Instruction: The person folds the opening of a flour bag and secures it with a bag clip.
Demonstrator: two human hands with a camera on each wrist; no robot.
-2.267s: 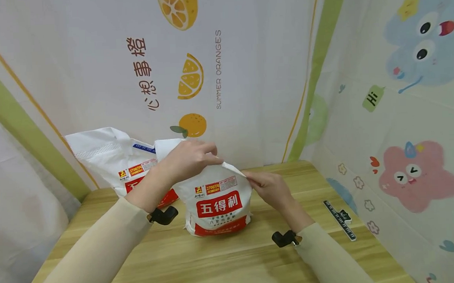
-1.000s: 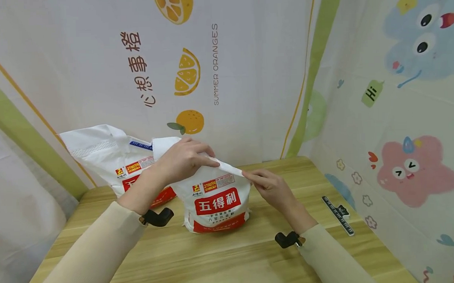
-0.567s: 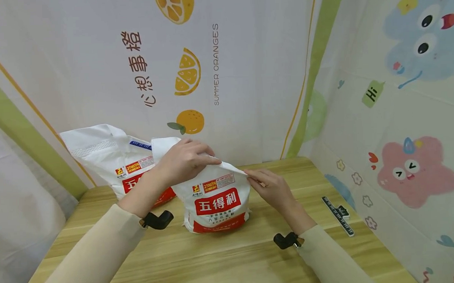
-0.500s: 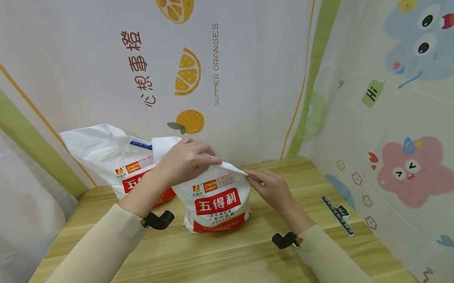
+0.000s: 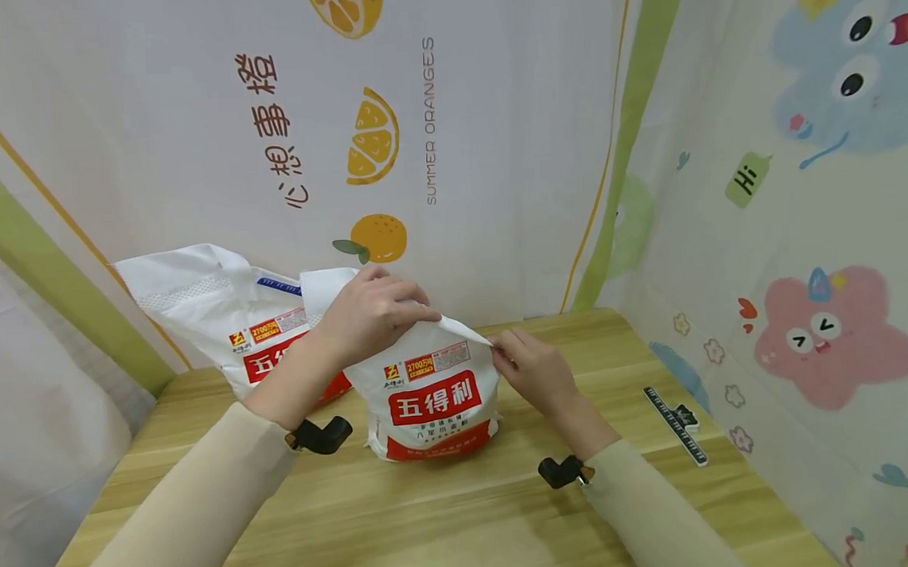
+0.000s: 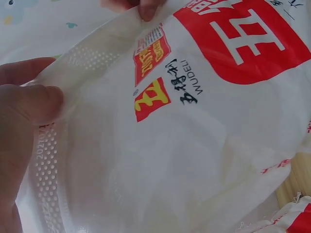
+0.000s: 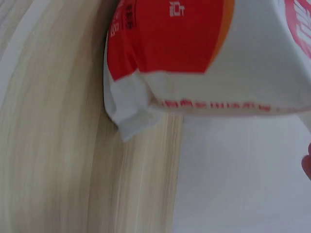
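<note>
A white flour bag [image 5: 434,401] with red print stands upright on the wooden table. My left hand [image 5: 380,311] pinches its top edge left of the middle; in the left wrist view the thumb [image 6: 46,104] presses the plastic beside a strip of small perforations. At the top right corner, my right hand [image 5: 535,368] pinches the edge between thumb and fingers. A narrow folded strip runs between both hands. From the right wrist the flour bag's lower side [image 7: 170,43] shows, its corner down at the wood. The edge inside my right fingers is hidden.
A second flour bag [image 5: 199,301] leans behind on the left, with a blue bar clip [image 5: 279,285] across its upper part. A black-and-white bar clip [image 5: 677,426] lies at the table's right side. Printed curtains [image 5: 509,148] hang behind and on both sides.
The strip of folded edge between my hands widened, narrowed, and shows a little again now. My right fingers have curled closer in at the corner. The left hand keeps its hold.
</note>
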